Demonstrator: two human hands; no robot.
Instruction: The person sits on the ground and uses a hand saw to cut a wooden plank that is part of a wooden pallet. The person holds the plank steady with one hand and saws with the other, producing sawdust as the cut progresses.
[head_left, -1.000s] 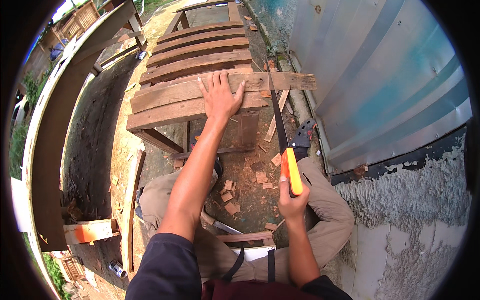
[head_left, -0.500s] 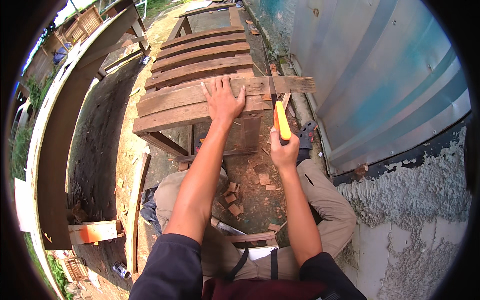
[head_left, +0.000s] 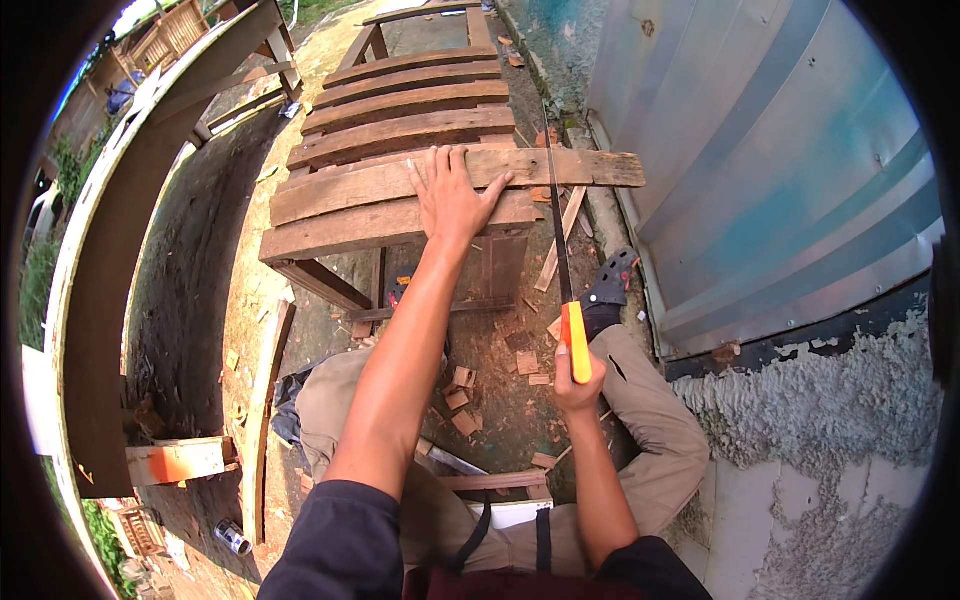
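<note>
A weathered wooden plank lies across the near end of a slatted wooden bench, its right end jutting out past the side. My left hand presses flat on the plank near the bench's right edge, fingers spread. In my right hand is the yellow-orange handle of a handsaw. The saw's long dark blade crosses the jutting part of the plank, a little right of my left hand. My right hand is low, close to my right knee.
Corrugated metal sheeting and a rough wall stand close on the right. Wood offcuts litter the ground between my legs. A long board and a can lie at left, beside a tall wooden frame.
My right hand has drawn the saw back toward me, so more blade shows on the near side of the plank. My left hand stays pressed on the plank.
</note>
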